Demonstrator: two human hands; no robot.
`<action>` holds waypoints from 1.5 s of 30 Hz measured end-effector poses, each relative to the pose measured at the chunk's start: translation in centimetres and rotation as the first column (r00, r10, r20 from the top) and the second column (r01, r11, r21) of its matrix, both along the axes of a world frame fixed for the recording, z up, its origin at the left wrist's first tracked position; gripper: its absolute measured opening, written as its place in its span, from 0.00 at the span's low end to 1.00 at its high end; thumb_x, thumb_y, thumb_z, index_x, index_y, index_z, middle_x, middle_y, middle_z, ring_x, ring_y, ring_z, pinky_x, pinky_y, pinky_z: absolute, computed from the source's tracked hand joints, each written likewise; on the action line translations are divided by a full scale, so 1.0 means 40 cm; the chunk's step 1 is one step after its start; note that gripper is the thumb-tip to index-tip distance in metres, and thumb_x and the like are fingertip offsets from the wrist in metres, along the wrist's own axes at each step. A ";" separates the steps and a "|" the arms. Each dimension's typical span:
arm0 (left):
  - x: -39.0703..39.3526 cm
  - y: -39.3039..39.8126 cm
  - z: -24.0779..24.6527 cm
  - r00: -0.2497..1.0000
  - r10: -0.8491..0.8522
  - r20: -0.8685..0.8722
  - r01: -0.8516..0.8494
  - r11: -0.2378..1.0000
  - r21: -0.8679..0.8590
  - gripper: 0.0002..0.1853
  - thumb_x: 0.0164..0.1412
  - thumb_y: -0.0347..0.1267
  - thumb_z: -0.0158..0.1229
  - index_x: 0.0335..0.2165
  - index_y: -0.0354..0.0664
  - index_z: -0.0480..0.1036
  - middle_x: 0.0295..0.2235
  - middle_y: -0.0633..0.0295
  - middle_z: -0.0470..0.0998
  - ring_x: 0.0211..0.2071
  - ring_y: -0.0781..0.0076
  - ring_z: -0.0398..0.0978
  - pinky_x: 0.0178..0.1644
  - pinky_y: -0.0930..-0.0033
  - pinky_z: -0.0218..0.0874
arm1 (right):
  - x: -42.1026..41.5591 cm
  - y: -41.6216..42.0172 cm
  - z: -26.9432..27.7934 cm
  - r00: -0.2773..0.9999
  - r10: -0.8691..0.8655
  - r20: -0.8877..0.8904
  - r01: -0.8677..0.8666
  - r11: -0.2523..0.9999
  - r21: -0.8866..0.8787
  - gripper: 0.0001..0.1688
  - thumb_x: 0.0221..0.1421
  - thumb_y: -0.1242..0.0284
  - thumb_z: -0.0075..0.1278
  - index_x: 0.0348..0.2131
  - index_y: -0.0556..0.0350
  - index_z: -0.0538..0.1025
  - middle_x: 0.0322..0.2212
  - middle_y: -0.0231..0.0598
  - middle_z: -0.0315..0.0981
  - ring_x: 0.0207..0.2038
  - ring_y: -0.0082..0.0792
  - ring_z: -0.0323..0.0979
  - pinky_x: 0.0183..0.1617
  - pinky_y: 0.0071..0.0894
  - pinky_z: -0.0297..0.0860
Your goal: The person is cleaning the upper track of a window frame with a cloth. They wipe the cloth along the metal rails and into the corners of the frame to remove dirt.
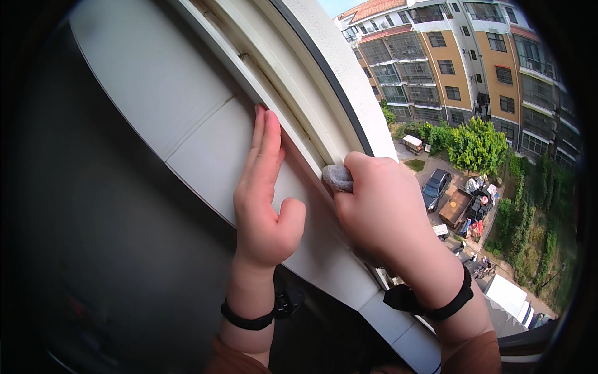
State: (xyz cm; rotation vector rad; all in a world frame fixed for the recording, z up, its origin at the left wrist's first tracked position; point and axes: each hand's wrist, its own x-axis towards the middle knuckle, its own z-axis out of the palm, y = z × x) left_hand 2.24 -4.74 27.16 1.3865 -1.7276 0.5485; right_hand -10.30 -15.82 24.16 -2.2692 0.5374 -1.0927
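My right hand (385, 201) is closed around a grey cloth (337, 178), whose folded end presses into the window track (280, 96). Dark dirt lies along the groove of this pale frame, up from the cloth. To the left, my left hand (264, 196) rests edge-down on the tiled windowsill (201, 126). Its fingers are straight and held together, fingertips against the inner side of the frame, and its thumb stands apart. Nothing is in that hand. Part of the cloth is hidden inside my right fist.
A black seal strip (327, 65) runs along the frame's outer side, beside a white outer ledge (348, 70). Beyond is a drop to a yard with a parked car (436, 187), a tree (477, 145) and an apartment building (444, 61). The sill's inner edge borders a dark area.
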 end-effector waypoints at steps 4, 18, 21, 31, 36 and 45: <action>-0.001 -0.003 -0.003 0.995 -0.022 0.100 0.025 0.999 -0.026 0.41 0.42 0.18 0.39 0.61 0.25 0.52 0.63 0.35 0.49 0.66 0.45 0.47 0.65 0.58 0.46 | 0.024 -0.020 0.124 0.976 0.033 0.214 -0.021 0.998 -0.058 0.10 0.44 0.72 0.48 0.22 0.64 0.76 0.22 0.56 0.74 0.29 0.56 0.74 0.37 0.46 0.71; 0.017 -0.018 0.007 0.999 0.038 -0.014 -0.038 0.998 0.045 0.46 0.38 0.17 0.39 0.62 0.26 0.47 0.63 0.37 0.50 0.66 0.46 0.47 0.67 0.60 0.42 | 0.056 -0.076 0.186 0.964 0.115 0.240 -0.080 0.985 -0.150 0.10 0.47 0.71 0.48 0.23 0.62 0.74 0.21 0.58 0.71 0.29 0.60 0.71 0.36 0.51 0.68; 0.016 -0.030 0.029 0.999 0.039 -0.023 -0.039 0.999 0.026 0.47 0.38 0.17 0.39 0.63 0.27 0.46 0.64 0.38 0.49 0.66 0.45 0.47 0.67 0.61 0.42 | 0.072 -0.080 0.243 0.960 0.103 0.260 -0.058 0.983 -0.177 0.10 0.46 0.71 0.48 0.23 0.63 0.74 0.22 0.57 0.72 0.29 0.59 0.72 0.36 0.50 0.69; 0.062 -0.035 0.039 0.998 0.008 -0.066 0.002 0.989 0.147 0.50 0.38 0.14 0.34 0.65 0.33 0.39 0.68 0.51 0.41 0.68 0.54 0.38 0.67 0.54 0.39 | 0.129 -0.109 0.475 0.900 0.084 0.428 0.035 0.964 -0.264 0.13 0.42 0.73 0.45 0.26 0.62 0.78 0.26 0.58 0.75 0.32 0.57 0.74 0.41 0.45 0.71; 0.051 -0.026 0.158 0.987 0.038 -0.155 -0.031 0.998 0.048 0.47 0.42 0.13 0.36 0.65 0.32 0.40 0.66 0.46 0.44 0.68 0.53 0.41 0.67 0.58 0.42 | 0.128 -0.128 0.340 0.976 0.066 0.206 -0.018 0.974 -0.226 0.11 0.47 0.71 0.48 0.24 0.62 0.76 0.24 0.56 0.74 0.31 0.56 0.74 0.40 0.47 0.71; 0.135 -0.171 0.275 0.998 -0.054 -0.037 0.053 0.998 -0.023 0.48 0.42 0.14 0.39 0.65 0.31 0.36 0.66 0.44 0.43 0.68 0.54 0.42 0.68 0.61 0.39 | 0.185 -0.182 0.673 0.909 0.067 0.411 0.072 0.947 -0.313 0.15 0.43 0.71 0.46 0.28 0.62 0.80 0.27 0.55 0.76 0.32 0.55 0.75 0.41 0.43 0.72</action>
